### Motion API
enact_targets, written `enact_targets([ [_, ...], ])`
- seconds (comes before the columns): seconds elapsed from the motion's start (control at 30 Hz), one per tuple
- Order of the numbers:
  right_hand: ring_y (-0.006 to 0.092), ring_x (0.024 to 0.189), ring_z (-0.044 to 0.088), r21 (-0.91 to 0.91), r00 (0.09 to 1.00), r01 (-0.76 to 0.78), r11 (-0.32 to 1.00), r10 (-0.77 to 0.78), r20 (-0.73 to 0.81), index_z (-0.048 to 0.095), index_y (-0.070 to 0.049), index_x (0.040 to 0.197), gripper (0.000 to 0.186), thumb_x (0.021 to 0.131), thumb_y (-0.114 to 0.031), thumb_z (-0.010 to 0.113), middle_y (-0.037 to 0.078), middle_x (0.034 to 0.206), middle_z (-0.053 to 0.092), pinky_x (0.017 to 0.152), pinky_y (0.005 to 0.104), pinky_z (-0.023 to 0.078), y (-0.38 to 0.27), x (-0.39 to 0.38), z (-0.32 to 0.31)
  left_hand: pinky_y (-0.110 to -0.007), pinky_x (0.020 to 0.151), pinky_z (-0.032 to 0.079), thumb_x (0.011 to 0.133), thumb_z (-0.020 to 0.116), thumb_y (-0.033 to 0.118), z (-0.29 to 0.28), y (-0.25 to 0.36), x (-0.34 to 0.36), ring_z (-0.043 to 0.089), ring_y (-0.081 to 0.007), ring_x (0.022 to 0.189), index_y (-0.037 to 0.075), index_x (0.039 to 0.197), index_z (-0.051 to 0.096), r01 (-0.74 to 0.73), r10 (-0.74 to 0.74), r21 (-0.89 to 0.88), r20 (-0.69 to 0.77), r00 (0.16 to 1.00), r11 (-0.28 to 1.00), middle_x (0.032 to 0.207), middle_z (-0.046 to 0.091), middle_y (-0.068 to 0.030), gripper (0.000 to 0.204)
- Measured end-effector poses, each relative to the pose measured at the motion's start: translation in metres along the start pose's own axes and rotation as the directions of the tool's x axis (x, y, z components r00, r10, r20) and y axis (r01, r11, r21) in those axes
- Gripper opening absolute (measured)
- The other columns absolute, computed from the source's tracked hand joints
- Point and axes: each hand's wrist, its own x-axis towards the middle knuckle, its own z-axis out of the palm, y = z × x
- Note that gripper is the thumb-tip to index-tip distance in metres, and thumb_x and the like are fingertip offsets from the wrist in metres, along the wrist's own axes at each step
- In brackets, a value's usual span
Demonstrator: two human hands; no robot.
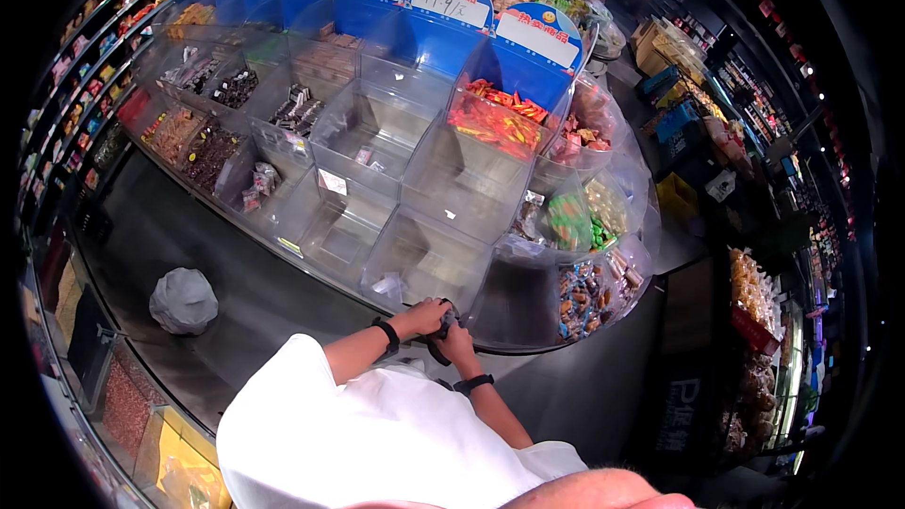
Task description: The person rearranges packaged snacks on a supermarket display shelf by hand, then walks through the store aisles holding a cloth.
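Both hands meet in front of my body, close to the front edge of the clear bins. A small black object (445, 322) sits between them, and its kind cannot be made out. My left hand (423, 318) is closed over its upper side. My right hand (458, 345) grips it from the right and below. Each wrist wears a black band. Just beyond the hands stands a clear plastic bin (429, 254) with a scrap of white film (387, 287) in its near corner.
Tiered clear bins hold wrapped sweets, among them red-orange packets (500, 118) and dark pieces (300, 111). Rounded bins (594, 297) of sweets bulge out on the right. A grey plastic-covered object (183, 302) stands on the floor at left. Blue price signs (451, 2) line the back.
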Motion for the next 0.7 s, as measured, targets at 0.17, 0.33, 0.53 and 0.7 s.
enact_targets([
  [0.17,0.049,0.074,0.063,0.071,0.981,0.182,0.981,-0.187,0.059,0.041,0.01,0.12,0.05,0.082,-0.017,0.061,0.028,0.08,0.065,0.067,0.0533,0.053,-0.016,0.046,0.057,-0.045,0.094,0.046,0.074,0.056,0.003,-0.045,-0.028,-0.041,0.057,-0.0356,0.109,0.008,0.116,0.06,-0.024,0.045,0.108,-0.2,0.979,0.994,0.112,0.063,-0.0164,0.043],
  [0.33,0.0466,0.075,0.064,0.143,0.925,0.38,0.914,-0.375,-0.065,0.048,0.008,0.105,0.036,0.08,-0.015,0.06,0.029,0.081,0.064,0.065,0.053,0.052,-0.048,0.06,0.087,-0.048,0.099,0.04,0.072,0.06,0.007,-0.05,-0.067,-0.081,0.05,-0.0375,0.117,0.012,0.134,0.049,0.099,-0.059,0.24,-0.17,0.984,0.966,0.125,0.054,-0.0195,0.062],
  [0.53,0.0446,0.076,0.064,-0.14,0.998,0.057,0.988,-0.062,-0.026,0.055,-0.001,0.1,0.023,0.078,-0.008,0.058,0.024,0.081,0.065,0.068,0.0536,0.052,-0.02,0.017,0.016,-0.048,0.094,0.042,0.067,0.069,0.014,-0.017,-0.04,-0.045,0.052,-0.0401,0.11,0.006,0.132,0.044,-0.132,0.143,0.211,-0.033,0.989,0.968,0.116,0.054,-0.0215,0.07],
  [0.7,0.0411,0.074,0.065,-0.241,0.997,-0.009,0.97,-0.008,-0.073,0.054,-0.002,0.118,0.038,0.081,-0.007,0.057,0.022,0.082,0.066,0.066,0.0509,0.052,0.013,-0.022,-0.008,-0.048,0.092,0.046,0.068,0.069,0.014,0.016,0.004,0.0,0.056,-0.0399,0.107,-0.002,0.128,0.044,-0.244,0.241,0.207,0.04,0.97,0.948,0.115,0.056,-0.0244,0.066],
])
